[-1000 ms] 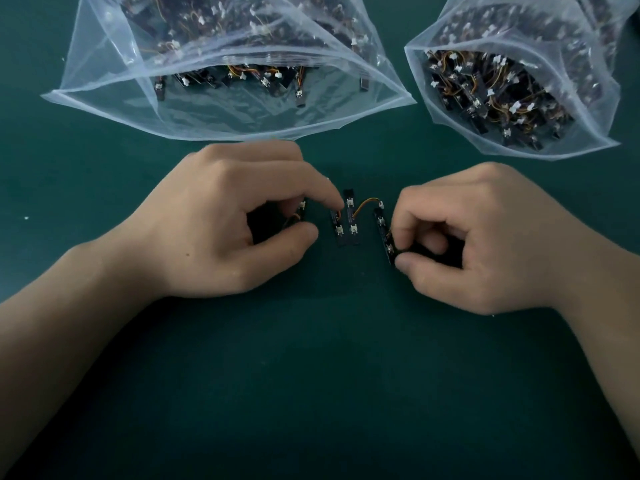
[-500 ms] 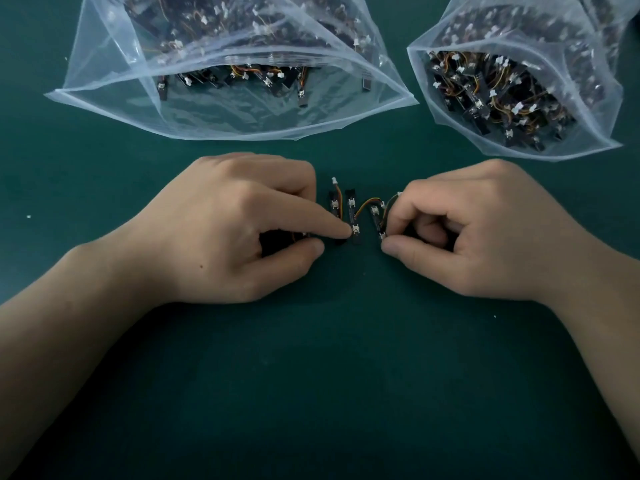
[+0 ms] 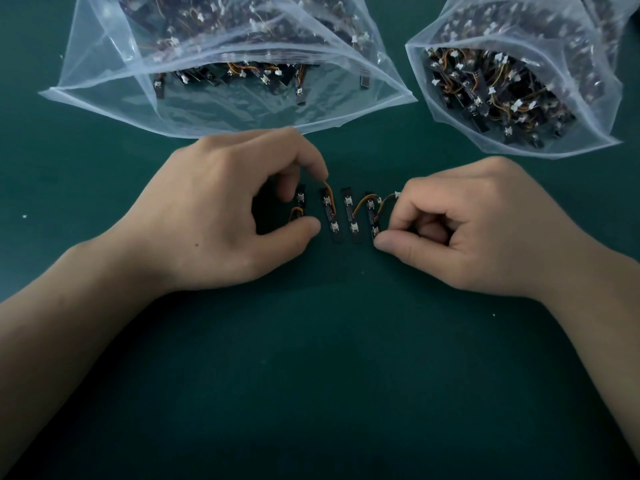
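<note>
Several small black circuit strips with white buttons and orange wires lie side by side on the green mat between my hands. My left hand (image 3: 221, 209) pinches the leftmost strip (image 3: 300, 206) between thumb and curled fingers. Its index fingertip touches the orange wire of the second strip (image 3: 330, 216). A third strip (image 3: 350, 216) lies flat and untouched beside it. My right hand (image 3: 474, 226) pinches the rightmost strip (image 3: 373, 216) with thumb and index finger. That strip's wire ends in a white connector (image 3: 397, 194) above my knuckle.
A clear zip bag (image 3: 214, 109) holding several of the same strips lies open at the back left. A second bag (image 3: 519, 98), fuller, sits at the back right. Green mat (image 3: 329, 358) spreads in front of my hands.
The strips now lie spread apart in a row. My left hand lifted its index finger from the middle strips to a wire, and the leftmost strip came into view. My right hand shifted slightly right.
</note>
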Demonstrator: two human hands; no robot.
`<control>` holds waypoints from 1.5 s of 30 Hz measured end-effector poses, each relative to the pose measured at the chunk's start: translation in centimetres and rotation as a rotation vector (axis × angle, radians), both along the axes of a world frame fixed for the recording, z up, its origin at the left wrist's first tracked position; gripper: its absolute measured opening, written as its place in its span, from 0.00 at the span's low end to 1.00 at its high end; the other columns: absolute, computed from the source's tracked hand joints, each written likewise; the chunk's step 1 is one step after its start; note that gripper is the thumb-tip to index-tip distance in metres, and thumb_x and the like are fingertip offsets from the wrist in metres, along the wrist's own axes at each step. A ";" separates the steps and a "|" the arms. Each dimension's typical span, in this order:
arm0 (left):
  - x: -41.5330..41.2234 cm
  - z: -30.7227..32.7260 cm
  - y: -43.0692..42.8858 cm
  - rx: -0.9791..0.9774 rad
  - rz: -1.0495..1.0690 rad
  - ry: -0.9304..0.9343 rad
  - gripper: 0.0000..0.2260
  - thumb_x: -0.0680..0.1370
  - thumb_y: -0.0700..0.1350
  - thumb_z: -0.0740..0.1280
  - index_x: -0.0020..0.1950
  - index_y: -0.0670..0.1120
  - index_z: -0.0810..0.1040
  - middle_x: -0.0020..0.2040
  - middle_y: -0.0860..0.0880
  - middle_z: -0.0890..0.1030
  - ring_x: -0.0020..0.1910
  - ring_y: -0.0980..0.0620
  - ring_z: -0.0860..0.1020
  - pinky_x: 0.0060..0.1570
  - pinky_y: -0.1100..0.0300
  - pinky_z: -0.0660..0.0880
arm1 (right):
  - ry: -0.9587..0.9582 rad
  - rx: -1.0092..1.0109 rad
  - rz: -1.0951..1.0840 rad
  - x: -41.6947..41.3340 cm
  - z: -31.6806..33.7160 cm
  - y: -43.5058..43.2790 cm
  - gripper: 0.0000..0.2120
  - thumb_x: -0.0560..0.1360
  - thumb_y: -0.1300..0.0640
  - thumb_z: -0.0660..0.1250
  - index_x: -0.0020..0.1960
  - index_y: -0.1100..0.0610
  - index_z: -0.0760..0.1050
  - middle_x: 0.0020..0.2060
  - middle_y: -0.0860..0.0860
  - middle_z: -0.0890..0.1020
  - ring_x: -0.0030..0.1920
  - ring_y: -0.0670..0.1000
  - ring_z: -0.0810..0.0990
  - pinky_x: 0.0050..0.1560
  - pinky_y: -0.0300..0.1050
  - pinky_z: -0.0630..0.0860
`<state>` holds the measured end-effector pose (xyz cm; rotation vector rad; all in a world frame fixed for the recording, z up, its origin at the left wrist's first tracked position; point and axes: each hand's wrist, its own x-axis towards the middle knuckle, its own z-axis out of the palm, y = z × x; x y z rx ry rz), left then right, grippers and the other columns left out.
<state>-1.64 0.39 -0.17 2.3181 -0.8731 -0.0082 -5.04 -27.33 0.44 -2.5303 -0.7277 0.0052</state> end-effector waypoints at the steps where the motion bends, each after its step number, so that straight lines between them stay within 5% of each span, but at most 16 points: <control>1: 0.0 0.0 0.0 0.006 -0.003 0.006 0.16 0.73 0.56 0.71 0.59 0.56 0.78 0.43 0.59 0.76 0.41 0.57 0.75 0.40 0.51 0.74 | -0.002 0.008 0.001 0.0 0.0 -0.1 0.12 0.77 0.46 0.73 0.38 0.49 0.79 0.26 0.41 0.70 0.29 0.42 0.71 0.31 0.47 0.72; 11: 0.1 0.0 -0.1 -0.032 0.036 0.002 0.15 0.75 0.55 0.71 0.60 0.54 0.79 0.45 0.59 0.77 0.41 0.54 0.75 0.41 0.53 0.73 | -0.008 0.052 0.007 0.1 -0.3 -0.4 0.13 0.77 0.48 0.74 0.36 0.51 0.77 0.25 0.41 0.69 0.28 0.44 0.69 0.31 0.41 0.66; 18: 0.2 0.0 0.1 -0.009 0.043 0.013 0.20 0.73 0.55 0.71 0.65 0.55 0.77 0.52 0.63 0.78 0.45 0.57 0.74 0.45 0.56 0.71 | -0.024 0.093 -0.023 0.2 -0.2 -0.7 0.13 0.75 0.45 0.76 0.46 0.53 0.77 0.28 0.44 0.71 0.30 0.47 0.71 0.34 0.35 0.65; 24: 0.1 0.1 0.0 -0.004 0.041 0.039 0.22 0.73 0.56 0.71 0.66 0.56 0.76 0.52 0.61 0.80 0.45 0.55 0.75 0.45 0.53 0.73 | -0.006 0.054 -0.005 0.2 -0.1 -0.6 0.19 0.72 0.37 0.76 0.48 0.51 0.78 0.29 0.44 0.70 0.31 0.48 0.71 0.33 0.40 0.66; 31: 0.4 0.2 -0.2 -0.077 0.133 -0.062 0.15 0.76 0.44 0.70 0.62 0.47 0.80 0.51 0.55 0.80 0.44 0.51 0.73 0.50 0.62 0.71 | 0.003 0.059 -0.015 0.2 -0.2 -0.6 0.16 0.72 0.39 0.76 0.45 0.50 0.77 0.27 0.43 0.68 0.29 0.44 0.70 0.33 0.39 0.65; 35: 0.8 0.0 0.0 -0.016 0.304 -0.225 0.13 0.77 0.45 0.68 0.61 0.47 0.82 0.60 0.52 0.80 0.60 0.46 0.76 0.65 0.54 0.63 | 0.004 0.063 -0.015 0.2 -0.3 -0.7 0.15 0.73 0.41 0.76 0.45 0.50 0.77 0.26 0.43 0.68 0.29 0.44 0.70 0.33 0.39 0.66; 39: 1.1 -0.2 0.1 0.182 0.350 -0.155 0.24 0.79 0.55 0.63 0.75 0.52 0.74 0.75 0.50 0.72 0.77 0.48 0.65 0.72 0.52 0.52 | 0.007 0.070 -0.015 0.3 -0.3 -0.7 0.15 0.73 0.41 0.76 0.45 0.50 0.77 0.26 0.44 0.69 0.29 0.45 0.70 0.34 0.36 0.64; 45: 1.5 -0.6 -0.1 0.325 0.428 -0.092 0.29 0.81 0.63 0.56 0.80 0.52 0.68 0.81 0.48 0.67 0.82 0.48 0.58 0.78 0.41 0.46 | 0.015 0.079 -0.019 0.3 -0.4 -0.6 0.14 0.75 0.40 0.74 0.45 0.50 0.77 0.26 0.43 0.69 0.29 0.45 0.70 0.34 0.34 0.63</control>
